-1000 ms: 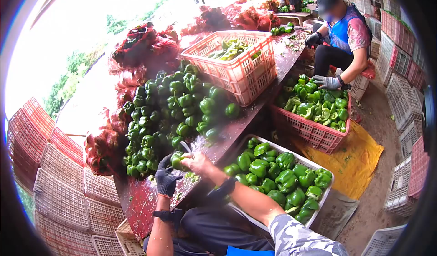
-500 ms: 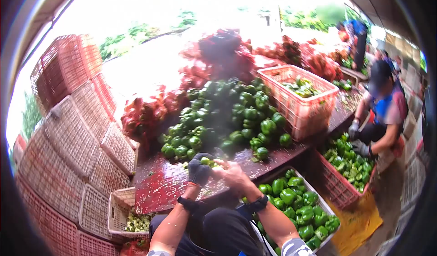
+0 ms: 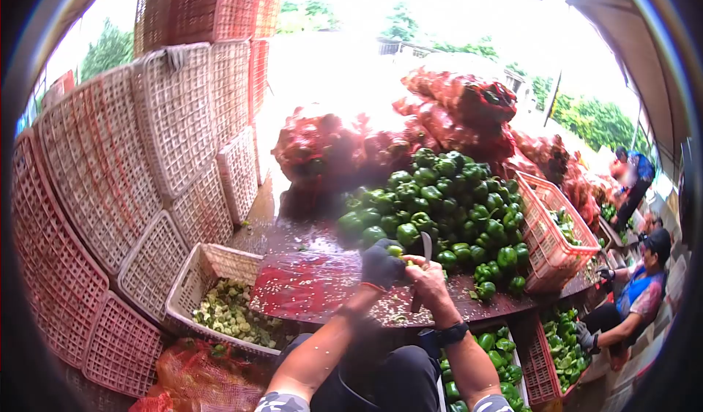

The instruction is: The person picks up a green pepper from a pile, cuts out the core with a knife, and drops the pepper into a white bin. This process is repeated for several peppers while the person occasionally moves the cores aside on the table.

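Observation:
My left hand (image 3: 382, 264), in a dark grey glove, is closed round a green bell pepper (image 3: 395, 251), of which only a small part shows. Close beside it, my bare right hand (image 3: 430, 286) grips a knife (image 3: 426, 244), its curved blade pointing up past the fingers. Something small and pale yellow-green lies between the two hands, too small to make out. Both hands are above the front of a dark red table (image 3: 300, 295) strewn with pale seeds. Beyond them rises a heap of whole green bell peppers (image 3: 439, 200).
A crate of pepper cores (image 3: 177, 311) stands left, beside tall crate stacks (image 3: 102, 163). Red net sacks (image 3: 461, 105) lie behind the heap. A pink crate (image 3: 556, 255) is on the table. A crate of peppers (image 3: 521, 394) sits low right; a co-worker (image 3: 633, 295) sits beyond.
My view has swung left, so the table, heap and co-worker appear farther right. The knife blade now shows above my right hand. Both hands stay close together around the pepper.

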`<state>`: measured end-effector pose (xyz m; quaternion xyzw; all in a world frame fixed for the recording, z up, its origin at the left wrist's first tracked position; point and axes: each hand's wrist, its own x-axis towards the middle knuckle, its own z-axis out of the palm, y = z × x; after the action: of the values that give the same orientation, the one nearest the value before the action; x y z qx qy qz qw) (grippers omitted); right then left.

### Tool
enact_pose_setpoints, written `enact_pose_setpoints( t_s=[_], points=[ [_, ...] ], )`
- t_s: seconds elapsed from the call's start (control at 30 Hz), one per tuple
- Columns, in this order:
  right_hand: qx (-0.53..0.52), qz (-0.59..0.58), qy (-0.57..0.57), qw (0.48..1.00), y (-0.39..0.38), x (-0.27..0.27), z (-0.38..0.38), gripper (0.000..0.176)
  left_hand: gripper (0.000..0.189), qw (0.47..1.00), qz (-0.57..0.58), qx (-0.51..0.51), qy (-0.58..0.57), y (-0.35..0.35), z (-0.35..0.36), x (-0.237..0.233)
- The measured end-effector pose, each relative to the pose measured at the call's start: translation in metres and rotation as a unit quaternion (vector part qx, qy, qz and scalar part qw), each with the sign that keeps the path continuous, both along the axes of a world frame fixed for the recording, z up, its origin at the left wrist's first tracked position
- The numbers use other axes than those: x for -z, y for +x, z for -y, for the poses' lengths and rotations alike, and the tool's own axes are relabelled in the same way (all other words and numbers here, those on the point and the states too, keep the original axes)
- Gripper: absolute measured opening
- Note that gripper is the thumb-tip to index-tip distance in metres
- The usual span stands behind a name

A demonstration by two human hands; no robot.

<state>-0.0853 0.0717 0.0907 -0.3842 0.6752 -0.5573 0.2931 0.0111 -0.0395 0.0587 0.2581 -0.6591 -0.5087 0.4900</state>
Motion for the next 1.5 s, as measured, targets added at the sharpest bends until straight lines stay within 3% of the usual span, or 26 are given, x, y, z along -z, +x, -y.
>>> enact_pose_setpoints(
  t_s=[0.07, 0.2, 0.23, 0.3, 0.47, 0.5, 0.57, 0.6, 0.63, 0.67, 0.7, 0.77, 0.8, 0.93, 1.03, 1.1, 1.13, 1.17, 1.23, 1.27, 1.3, 1.4, 1.43, 1.5],
  points=[
    [0.009, 0.015, -0.024, 1.0, -0.005, 0.008, 0.013, 0.033, 0.047, 0.997, -0.029, 0.042, 0.057, 0.002, 0.009, 0.003],
    [0.008, 0.015, -0.056, 0.998, 0.0, 0.013, 0.037, 0.031, 0.042, 0.985, -0.029, -0.125, -0.116, -0.008, 0.025, 0.021],
    [0.014, -0.01, -0.039, 0.999, 0.014, -0.003, 0.036, 0.031, 0.042, 0.985, -0.028, -0.124, -0.113, -0.005, 0.026, 0.019],
    [0.011, -0.022, -0.04, 0.999, 0.021, -0.005, 0.042, 0.031, 0.041, 0.993, -0.023, -0.12, 0.005, 0.01, 0.026, 0.0],
    [-0.012, 0.016, -0.014, 1.0, 0.023, 0.0, 0.049, 0.02, 0.032, 0.993, -0.018, -0.114, 0.024, 0.016, 0.041, 0.003],
    [-0.008, 0.02, -0.012, 1.0, 0.019, 0.004, 0.053, 0.02, 0.029, 0.99, -0.031, -0.13, -0.039, 0.016, 0.044, 0.002],
    [-0.056, -0.134, -0.108, 0.984, 0.005, 0.026, 0.058, 0.03, 0.025, 0.976, -0.047, -0.148, -0.154, 0.016, 0.045, 0.005],
    [-0.078, -0.378, -0.197, 0.901, -0.01, 0.036, 0.068, 0.031, 0.025, 0.975, -0.016, -0.132, -0.18, 0.019, 0.049, 0.01],
    [-0.102, -0.594, -0.262, 0.753, -0.025, 0.042, 0.072, 0.032, 0.026, 0.973, 0.016, -0.111, -0.202, 0.022, 0.053, 0.013],
    [-0.079, -0.327, -0.163, 0.928, -0.007, 0.032, 0.06, 0.033, 0.024, 0.978, 0.008, -0.105, -0.181, 0.021, 0.053, 0.018],
    [-0.042, -0.024, -0.059, 0.997, 0.014, 0.016, 0.053, 0.035, 0.023, 0.98, -0.002, -0.107, -0.166, 0.018, 0.055, 0.021],
    [-0.02, 0.074, 0.006, 0.997, 0.022, 0.005, 0.047, 0.037, 0.021, 0.997, -0.048, -0.053, 0.014, 0.012, 0.056, 0.03],
    [-0.013, 0.041, 0.011, 0.999, 0.019, 0.011, 0.047, 0.037, 0.021, 0.996, -0.033, -0.078, -0.035, 0.011, 0.058, 0.034],
    [-0.011, 0.034, 0.003, 0.999, 0.015, 0.024, 0.049, 0.037, 0.024, 0.994, -0.078, 0.009, 0.07, 0.012, 0.067, 0.048],
    [-0.026, 0.051, -0.025, 0.998, 0.017, 0.022, 0.049, 0.036, 0.03, 0.995, -0.092, 0.017, 0.03, 0.011, 0.072, 0.054],
    [-0.042, 0.055, -0.012, 0.998, 0.015, 0.023, 0.048, 0.036, 0.018, 0.99, -0.141, -0.006, -0.026, 0.007, 0.075, 0.059],
    [-0.041, 0.058, -0.015, 0.997, 0.015, 0.025, 0.047, 0.036, 0.022, 0.987, -0.115, -0.033, -0.109, 0.006, 0.078, 0.061],
    [-0.047, 0.033, -0.031, 0.998, 0.015, 0.027, 0.047, 0.037, 0.022, 0.986, -0.114, -0.031, -0.114, 0.004, 0.082, 0.074],
    [-0.05, 0.006, -0.078, 0.996, 0.019, 0.022, 0.048, 0.039, 0.043, 0.982, -0.168, 0.081, 0.038, 0.005, 0.093, 0.09],
    [-0.054, -0.004, -0.068, 0.996, 0.016, 0.026, 0.047, 0.039, 0.045, 0.977, -0.163, 0.077, 0.11, 0.011, 0.075, 0.063],
    [-0.056, -0.017, -0.058, 0.997, 0.012, 0.029, 0.047, 0.04, 0.049, 0.991, 0.001, -0.017, -0.129, 0.014, 0.079, 0.064],
    [-0.12, 0.028, -0.035, 0.992, 0.005, 0.033, 0.041, 0.041, 0.076, 0.987, -0.013, 0.014, -0.162, 0.018, 0.063, 0.035],
    [-0.15, 0.05, -0.038, 0.987, -0.002, 0.04, 0.045, 0.042, 0.057, 0.988, 0.036, 0.03, -0.15, 0.02, 0.059, 0.029],
    [-0.148, 0.005, -0.046, 0.988, 0.002, 0.033, 0.039, 0.043, 0.036, 0.997, 0.031, 0.035, -0.061, 0.013, 0.059, 0.039]
  ],
)
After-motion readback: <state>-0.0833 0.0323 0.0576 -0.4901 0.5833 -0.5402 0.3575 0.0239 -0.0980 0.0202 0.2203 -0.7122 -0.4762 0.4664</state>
